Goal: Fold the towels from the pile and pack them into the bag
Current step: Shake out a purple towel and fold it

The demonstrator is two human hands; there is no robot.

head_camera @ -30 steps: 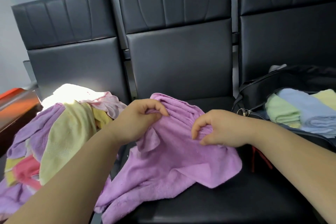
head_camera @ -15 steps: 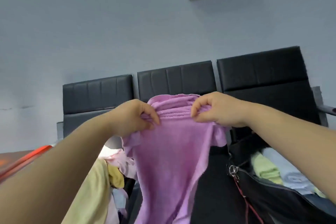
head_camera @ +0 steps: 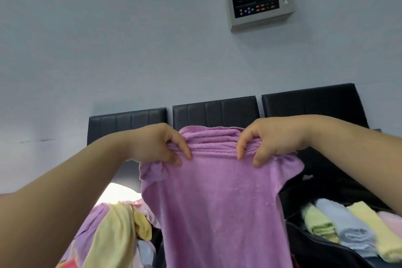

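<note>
**A:** Towel [head_camera: 217, 202] status? Where's it at?
**B:** Purple, hanging mid-air before the seats [head_camera: 217, 111]. Left hand [head_camera: 156, 143] and right hand [head_camera: 274, 137] both have fingers [head_camera: 185, 150] curled, pinching its bunched top edge. Pile [head_camera: 108, 230] left, bag [head_camera: 315, 252] right.

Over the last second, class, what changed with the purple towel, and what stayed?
The left hand and right hand lifted the purple towel off the chair seat; it now hangs below them. Both kept gripping its bunched top edge. The pile and the bag stayed put.
</note>
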